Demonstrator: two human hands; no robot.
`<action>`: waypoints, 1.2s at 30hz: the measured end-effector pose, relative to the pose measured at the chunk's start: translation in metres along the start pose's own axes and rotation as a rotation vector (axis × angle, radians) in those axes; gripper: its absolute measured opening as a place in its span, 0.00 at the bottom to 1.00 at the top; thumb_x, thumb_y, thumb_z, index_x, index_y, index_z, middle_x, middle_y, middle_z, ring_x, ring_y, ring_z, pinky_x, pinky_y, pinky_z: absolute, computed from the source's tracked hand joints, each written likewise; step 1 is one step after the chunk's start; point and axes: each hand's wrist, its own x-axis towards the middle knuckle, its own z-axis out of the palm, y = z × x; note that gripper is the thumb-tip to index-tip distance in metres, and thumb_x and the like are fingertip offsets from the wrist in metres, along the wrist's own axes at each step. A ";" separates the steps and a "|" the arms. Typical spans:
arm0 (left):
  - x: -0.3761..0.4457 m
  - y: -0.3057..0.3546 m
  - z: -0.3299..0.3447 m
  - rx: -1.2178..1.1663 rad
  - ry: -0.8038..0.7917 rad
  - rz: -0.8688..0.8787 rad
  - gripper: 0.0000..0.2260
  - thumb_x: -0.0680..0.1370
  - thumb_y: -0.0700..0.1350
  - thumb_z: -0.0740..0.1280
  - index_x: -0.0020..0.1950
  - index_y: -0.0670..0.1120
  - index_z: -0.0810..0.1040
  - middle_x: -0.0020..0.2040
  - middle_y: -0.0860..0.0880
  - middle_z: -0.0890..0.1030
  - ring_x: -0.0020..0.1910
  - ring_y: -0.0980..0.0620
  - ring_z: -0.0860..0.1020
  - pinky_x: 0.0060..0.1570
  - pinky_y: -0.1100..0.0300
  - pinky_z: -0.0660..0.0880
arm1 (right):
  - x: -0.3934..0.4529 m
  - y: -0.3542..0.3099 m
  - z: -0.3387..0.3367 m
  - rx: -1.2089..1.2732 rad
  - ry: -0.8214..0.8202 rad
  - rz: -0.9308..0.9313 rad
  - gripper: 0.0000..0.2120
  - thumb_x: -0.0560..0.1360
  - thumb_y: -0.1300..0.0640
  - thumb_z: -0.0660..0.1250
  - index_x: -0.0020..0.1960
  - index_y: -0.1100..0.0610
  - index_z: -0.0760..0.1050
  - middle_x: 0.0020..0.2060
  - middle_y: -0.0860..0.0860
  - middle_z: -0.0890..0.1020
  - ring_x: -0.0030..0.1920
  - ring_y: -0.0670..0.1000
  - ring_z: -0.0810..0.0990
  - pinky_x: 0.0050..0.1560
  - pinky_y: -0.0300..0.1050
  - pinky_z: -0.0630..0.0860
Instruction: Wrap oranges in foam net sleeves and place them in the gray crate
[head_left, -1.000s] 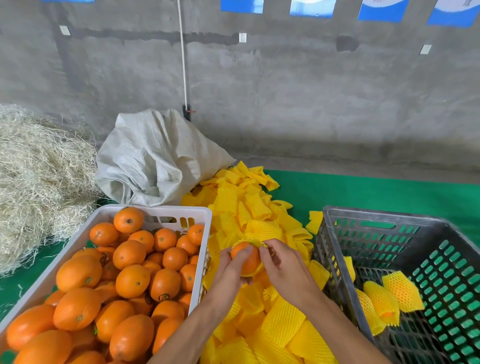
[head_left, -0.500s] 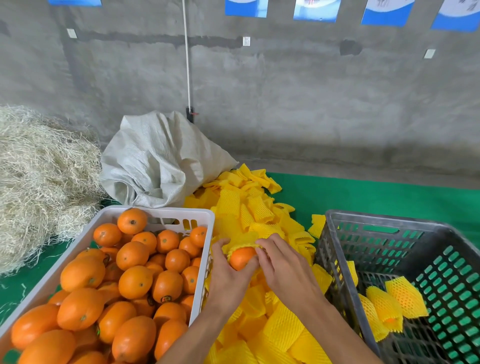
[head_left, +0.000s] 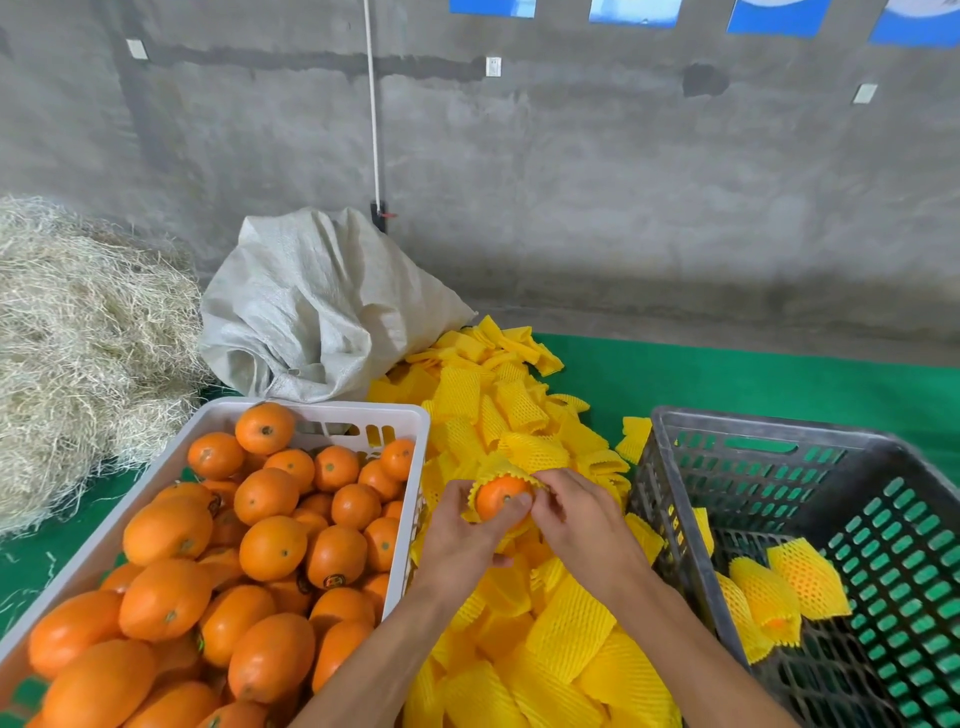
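left hand curled round the orange, thumb on its face; right hand pinching the edge of the foam net sleeve just above the fingers, sleeve only part way over the fruit. risk of tearing the thin net if pulled too hard, or of the orange slipping from the left fingers into the loose sleeves below. gray crate right of the fingers, holding 3 wrapped oranges; white crate of bare oranges to the left. green mat underneath, woven sack and straw beyond, bare concrete wall behind.
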 end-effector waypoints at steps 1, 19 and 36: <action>0.000 0.001 -0.001 0.084 0.067 0.038 0.23 0.68 0.62 0.79 0.56 0.56 0.74 0.51 0.55 0.80 0.45 0.57 0.84 0.36 0.54 0.84 | 0.001 -0.003 -0.002 -0.029 0.037 -0.001 0.11 0.82 0.57 0.65 0.62 0.57 0.79 0.54 0.51 0.82 0.49 0.50 0.80 0.49 0.45 0.76; 0.009 -0.009 -0.001 -0.165 -0.049 -0.012 0.28 0.73 0.47 0.80 0.67 0.56 0.68 0.55 0.50 0.85 0.55 0.49 0.85 0.47 0.53 0.84 | -0.005 -0.014 0.003 -0.050 0.005 0.033 0.19 0.84 0.54 0.61 0.74 0.54 0.72 0.68 0.50 0.78 0.64 0.51 0.78 0.62 0.45 0.75; 0.007 -0.002 -0.003 -0.232 -0.004 0.015 0.27 0.77 0.50 0.75 0.74 0.57 0.68 0.61 0.52 0.82 0.56 0.55 0.84 0.50 0.51 0.84 | -0.009 -0.016 0.010 0.062 -0.030 0.063 0.22 0.82 0.48 0.63 0.75 0.52 0.70 0.62 0.48 0.81 0.56 0.46 0.80 0.55 0.38 0.77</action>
